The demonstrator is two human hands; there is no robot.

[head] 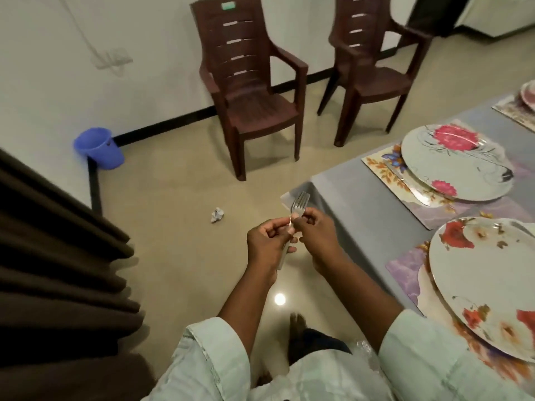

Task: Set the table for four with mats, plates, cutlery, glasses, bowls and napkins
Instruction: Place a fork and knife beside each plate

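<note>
Steel forks (299, 204), slim tines, pinched by both hands' fingers (307, 217)

Right of my hands (292, 235), I see bare grey table (362, 209) edge before the nearest mat (411, 183) and plates (454, 163). Ahead, open floor (179, 183) reaches two chairs (252, 91); a curtain (58, 256) crowds my left.
</note>
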